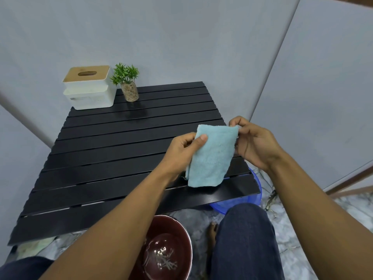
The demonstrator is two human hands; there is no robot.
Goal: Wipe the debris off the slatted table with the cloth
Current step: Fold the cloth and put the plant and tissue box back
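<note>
In the head view you hold the cloth (212,156) above the table's (113,158) near right corner, left hand (182,148) pinching its left edge and right hand (252,144) pinching its top right corner, seemingly folding it for a wipe. Next, press it flat and sweep toward the near edge, where the bowl (181,225) waits below. Only the box (89,87) and plant (127,81) crowd the far left corner.

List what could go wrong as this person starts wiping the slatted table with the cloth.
1. The slatted table has gaps, so wiped bits may drop through to the floor, missing the red bowl below its near edge.
2. A long sweep of the cloth toward the far left corner could tip the potted plant standing there.
</note>
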